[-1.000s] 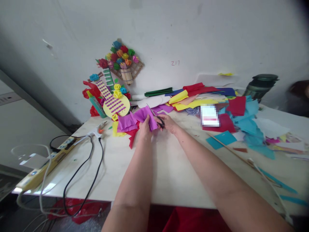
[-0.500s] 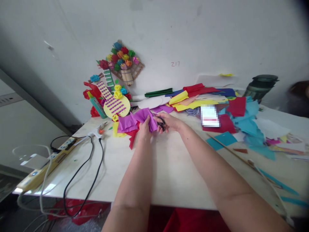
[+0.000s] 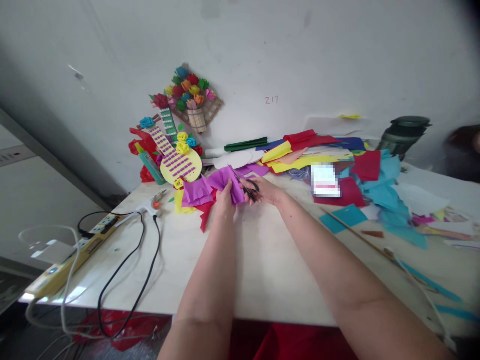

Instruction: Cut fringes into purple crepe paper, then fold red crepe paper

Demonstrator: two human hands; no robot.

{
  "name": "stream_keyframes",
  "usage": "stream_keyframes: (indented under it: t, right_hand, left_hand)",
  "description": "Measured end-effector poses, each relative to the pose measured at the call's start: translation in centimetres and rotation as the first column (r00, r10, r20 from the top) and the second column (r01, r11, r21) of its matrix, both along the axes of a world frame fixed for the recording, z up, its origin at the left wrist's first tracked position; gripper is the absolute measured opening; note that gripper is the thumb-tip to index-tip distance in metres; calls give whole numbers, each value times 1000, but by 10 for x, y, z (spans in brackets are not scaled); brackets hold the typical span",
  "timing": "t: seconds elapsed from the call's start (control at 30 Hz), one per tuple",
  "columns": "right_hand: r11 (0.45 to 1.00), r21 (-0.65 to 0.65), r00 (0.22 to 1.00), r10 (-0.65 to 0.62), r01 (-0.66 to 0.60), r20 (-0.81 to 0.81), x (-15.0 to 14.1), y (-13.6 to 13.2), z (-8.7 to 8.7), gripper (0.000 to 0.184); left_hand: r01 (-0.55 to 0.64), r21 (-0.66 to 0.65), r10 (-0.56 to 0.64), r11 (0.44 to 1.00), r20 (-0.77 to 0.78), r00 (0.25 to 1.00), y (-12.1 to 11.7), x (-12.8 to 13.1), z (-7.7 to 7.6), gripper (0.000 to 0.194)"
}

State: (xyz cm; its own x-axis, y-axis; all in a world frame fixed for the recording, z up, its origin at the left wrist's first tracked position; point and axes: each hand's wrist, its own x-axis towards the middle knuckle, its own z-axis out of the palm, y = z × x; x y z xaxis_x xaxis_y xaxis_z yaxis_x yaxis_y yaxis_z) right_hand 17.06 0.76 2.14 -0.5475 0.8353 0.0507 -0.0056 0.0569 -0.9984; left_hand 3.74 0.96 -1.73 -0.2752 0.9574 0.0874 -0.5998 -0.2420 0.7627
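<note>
My left hand [image 3: 225, 196] pinches a sheet of purple crepe paper [image 3: 213, 182] near the middle of the table. In my right hand [image 3: 264, 191] are black-handled scissors [image 3: 252, 190], with fingers through the loops. Their blades point up and left, right at the paper's right edge; whether they are closing on it I cannot make out. More purple paper [image 3: 195, 192] lies just to the left, over red paper [image 3: 204, 216] and a yellow piece [image 3: 183, 204].
A yellow guitar-shaped craft [image 3: 182, 167], a glue bottle [image 3: 151, 165] and paper flowers [image 3: 187, 87] stand at the back left. A glue gun [image 3: 150, 206] and power strip [image 3: 71, 257] lie left. Coloured paper [image 3: 300, 160], a stick [image 3: 352, 230] and a dark jar [image 3: 403, 135] are right.
The scissors have opened wider and turned slightly, their blades now showing above the paper's edge. My left hand and the purple paper have stayed in place.
</note>
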Motion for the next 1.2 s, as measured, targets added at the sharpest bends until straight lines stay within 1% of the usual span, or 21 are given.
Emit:
stream_keyframes:
  t: [0.1,0.2,0.33,0.43,0.6,0.77,0.9,1.03,1.2]
  right_hand:
    - [1000,24,999,-6,7,-46,-2,0,-6,39]
    - [999,47,995,-23,28,-99,-3,1,-11,42]
    - [995,72,993,-60,68,-103,-5,1,-15,42]
    - [993,80,993,-76,83,-86,-7,0,-15,41]
    - [990,70,988,-118,125,-104,-9,-2,-15,38]
    - [988,49,981,-137,145,-138,-9,-4,-15,36]
    - [987,54,976,-139,150,-169,-10,-4,-14,34]
    - [987,39,972,-145,155,-187,-10,-4,-14,33]
    - [985,26,967,-162,170,-197,-11,-3,-15,33]
  left_hand:
    - [31,1,-31,1000,-23,999,-1,0,0,24]
    - [30,7,-29,1000,-15,999,-3,1,2,23]
    - [43,5,-42,999,-24,999,-5,4,5,23]
    - [34,2,-34,999,-30,999,-5,5,4,23]
    - [11,-5,-11,1000,-9,1000,-3,5,3,21]
    - [-28,-29,29,999,12,1000,-3,6,5,21]
    - [-7,-26,8,1000,30,1000,-4,6,6,20]
    - [1,-26,0,1000,39,999,-2,5,4,21]
    - [5,-58,-2,998,55,998,0,4,1,20]
